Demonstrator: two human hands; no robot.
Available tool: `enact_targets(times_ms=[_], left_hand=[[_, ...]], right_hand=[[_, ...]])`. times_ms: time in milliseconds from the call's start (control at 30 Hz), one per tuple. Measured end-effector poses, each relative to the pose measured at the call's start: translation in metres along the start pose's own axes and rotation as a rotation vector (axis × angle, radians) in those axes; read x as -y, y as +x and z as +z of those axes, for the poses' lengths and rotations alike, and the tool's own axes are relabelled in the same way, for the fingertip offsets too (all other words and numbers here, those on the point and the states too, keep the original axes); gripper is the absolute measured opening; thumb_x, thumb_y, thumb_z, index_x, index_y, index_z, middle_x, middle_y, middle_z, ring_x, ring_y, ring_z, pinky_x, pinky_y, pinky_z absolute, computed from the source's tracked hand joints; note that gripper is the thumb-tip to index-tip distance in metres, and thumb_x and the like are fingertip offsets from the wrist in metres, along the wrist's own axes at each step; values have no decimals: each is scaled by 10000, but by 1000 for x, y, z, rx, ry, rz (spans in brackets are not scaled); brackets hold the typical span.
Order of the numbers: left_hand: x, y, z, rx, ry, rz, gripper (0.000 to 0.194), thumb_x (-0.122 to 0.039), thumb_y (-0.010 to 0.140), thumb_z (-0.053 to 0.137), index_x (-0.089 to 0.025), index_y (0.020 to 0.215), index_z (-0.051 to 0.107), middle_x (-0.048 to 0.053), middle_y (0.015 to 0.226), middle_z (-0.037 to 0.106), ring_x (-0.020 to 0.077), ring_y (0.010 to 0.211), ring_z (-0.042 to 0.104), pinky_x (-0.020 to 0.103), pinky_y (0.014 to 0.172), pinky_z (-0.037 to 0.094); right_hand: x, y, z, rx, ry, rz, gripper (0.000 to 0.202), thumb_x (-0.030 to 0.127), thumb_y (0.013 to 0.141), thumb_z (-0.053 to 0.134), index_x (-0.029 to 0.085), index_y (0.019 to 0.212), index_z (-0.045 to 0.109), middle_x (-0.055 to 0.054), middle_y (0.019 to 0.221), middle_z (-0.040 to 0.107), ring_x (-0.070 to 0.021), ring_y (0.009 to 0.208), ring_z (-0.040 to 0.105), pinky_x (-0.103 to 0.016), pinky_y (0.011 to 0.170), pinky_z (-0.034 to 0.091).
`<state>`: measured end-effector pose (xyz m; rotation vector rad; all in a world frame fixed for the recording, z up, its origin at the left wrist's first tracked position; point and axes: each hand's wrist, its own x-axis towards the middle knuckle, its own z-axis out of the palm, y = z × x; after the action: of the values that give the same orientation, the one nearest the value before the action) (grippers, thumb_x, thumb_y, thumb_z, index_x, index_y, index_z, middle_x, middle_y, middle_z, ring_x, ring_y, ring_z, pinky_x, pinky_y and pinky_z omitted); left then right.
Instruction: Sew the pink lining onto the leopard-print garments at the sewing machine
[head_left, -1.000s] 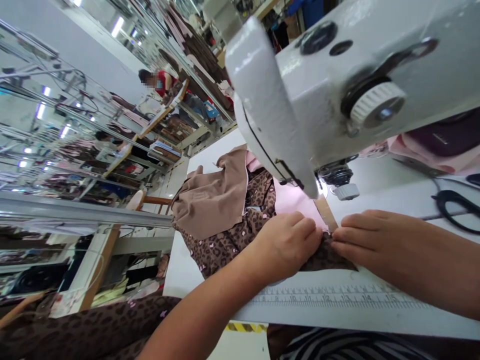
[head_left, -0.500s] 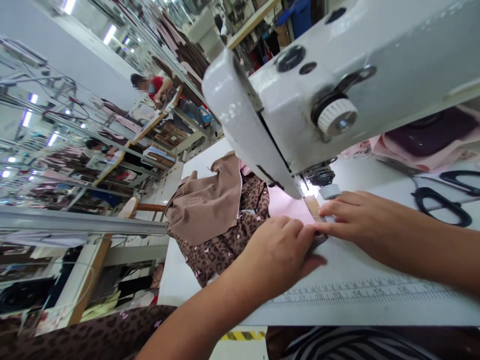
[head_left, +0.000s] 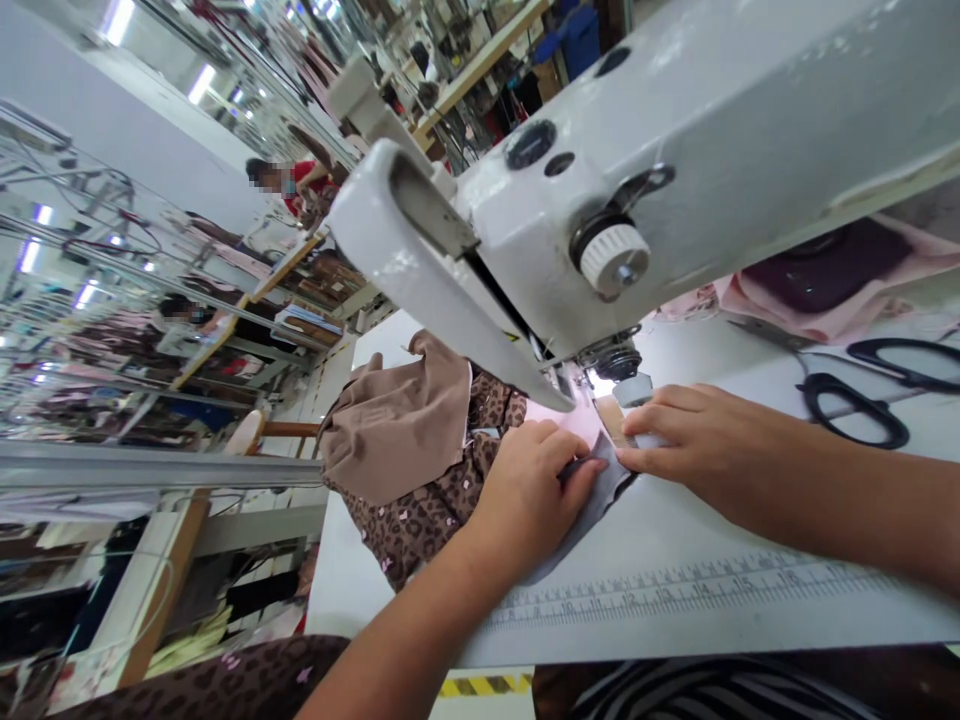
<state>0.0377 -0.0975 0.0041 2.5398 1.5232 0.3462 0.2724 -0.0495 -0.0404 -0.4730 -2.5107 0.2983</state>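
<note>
My left hand (head_left: 536, 485) pinches the edge of a pink fabric piece (head_left: 559, 418) whose grey underside (head_left: 592, 500) is turned up beside the thumb. The pink piece runs under the sewing machine (head_left: 525, 215), by its lit needle area. My right hand (head_left: 686, 430) lies just right of the needle, its fingers bent and close together at a tan block (head_left: 613, 420) and the fabric's edge. What sits between those fingers is mostly hidden. Left of my left hand, brown fabric (head_left: 397, 425) lies bunched over leopard-print fabric (head_left: 420, 530).
Black-handled scissors (head_left: 855, 410) lie right of my right hand, near pink fabric with a dark purple piece (head_left: 829, 265). A printed ruler scale (head_left: 675, 590) runs along the table's front. Two co-workers sit at far-left benches, one in a red top (head_left: 300, 185).
My left hand's thumb has come up against the fabric, and the grey underside now shows more. The machine sits further left in view as the camera turned. My right hand stays by the needle.
</note>
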Motion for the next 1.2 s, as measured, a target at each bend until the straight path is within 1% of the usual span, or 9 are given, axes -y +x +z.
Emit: enact_targets(times_ms=[167,400,567,667,733,800,933,1067,1200], left_hand=[[0,-4,6,-74,-3,2,131,-255,962,636,-196,852,676,4,728,611,179,716,563,298,648,426],[1,-6,9,-105,-28,-7,132,-240,956,635,-208,832,667,-4,718,596,166,688,553,290,641,421],[2,-8,11,-100,-29,-10,108,-231,947,641,-212,843,660,-7,724,600,169,698,567,298,662,449],[-2,-8,10,-140,-1,-24,62,-263,962,632,-205,964,652,11,793,639,177,733,591,309,684,488],[-6,-7,7,-230,60,28,115,-276,990,598,-186,1055,628,50,891,669,193,801,607,328,724,512],[-10,-5,4,-279,117,160,97,-231,1016,547,-172,1032,622,72,935,676,196,840,601,336,769,516],[-3,-3,1,-151,167,403,235,-173,1049,466,-174,878,628,40,832,660,169,758,569,309,741,496],[9,-5,1,-104,160,455,276,-175,1066,423,-162,910,650,52,864,678,166,779,578,313,737,507],[8,-5,4,-95,200,481,297,-163,1066,412,-156,893,654,45,834,664,171,765,561,319,693,482]], right_hand=[[0,-1,0,30,0,-3,532,-57,727,465,190,1129,711,-93,1071,730,-228,927,630,-346,738,481],[2,3,-4,16,71,34,472,-52,780,453,182,1110,697,-71,974,719,-203,866,617,-329,752,481],[3,2,-3,51,-89,-61,486,-8,706,541,176,1129,694,-82,1033,727,-225,914,612,-344,729,475],[3,0,-2,48,-191,-102,489,28,694,550,168,1139,696,-112,1139,719,-231,945,604,-354,735,477],[3,0,-1,44,-228,-113,489,43,702,545,176,1148,692,-121,1205,703,-231,971,600,-356,754,481],[5,-1,-1,43,-243,-119,473,60,717,551,169,1156,690,-126,1217,697,-231,972,596,-355,762,486],[12,0,2,41,-288,-136,445,102,758,563,109,1189,677,-144,1139,714,-245,918,580,-369,731,483],[19,-1,5,42,-303,-132,447,114,795,560,110,1232,657,-114,1047,724,-242,929,575,-367,766,471],[16,-3,4,40,-280,-121,480,112,748,579,104,1223,645,-106,1014,717,-247,893,578,-383,740,463]])
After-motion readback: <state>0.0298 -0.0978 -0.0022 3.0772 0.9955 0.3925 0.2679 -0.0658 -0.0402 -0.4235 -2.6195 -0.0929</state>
